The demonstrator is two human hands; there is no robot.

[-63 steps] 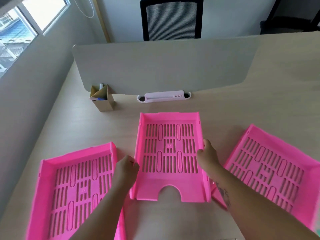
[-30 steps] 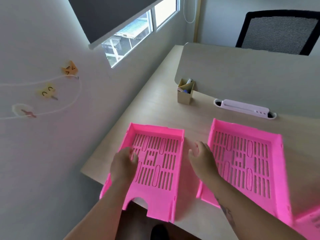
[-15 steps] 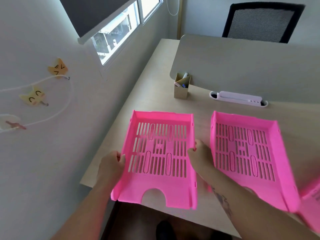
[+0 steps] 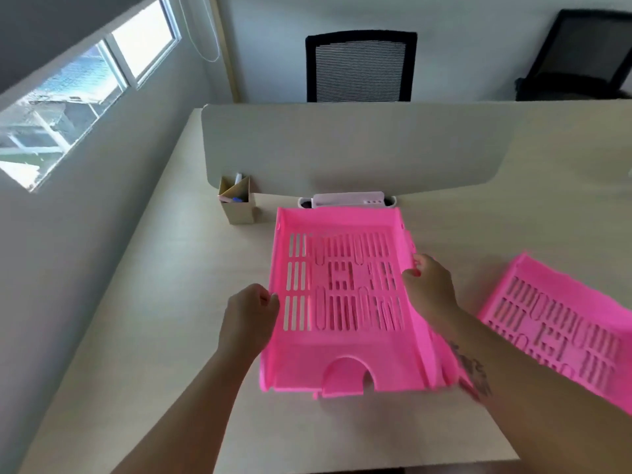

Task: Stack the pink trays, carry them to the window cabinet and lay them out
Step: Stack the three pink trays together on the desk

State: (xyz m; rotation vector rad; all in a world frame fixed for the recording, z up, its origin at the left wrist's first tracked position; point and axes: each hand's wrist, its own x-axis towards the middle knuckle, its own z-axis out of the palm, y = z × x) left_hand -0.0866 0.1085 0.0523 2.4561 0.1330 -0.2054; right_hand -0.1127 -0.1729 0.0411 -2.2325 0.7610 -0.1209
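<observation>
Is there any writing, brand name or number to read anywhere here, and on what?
None can be read.
Pink trays: moulded slots only, no lettering seen.
Cardboard pen holder: plain sides.
White organizer: no visible label.
Forearm tattoo: too blurred to tell whether it holds letters.

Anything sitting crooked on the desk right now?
Yes: the top tray held by both hands sits skewed over the tray beneath, whose right edge sticks out. The right-hand tray lies angled, apart.
</observation>
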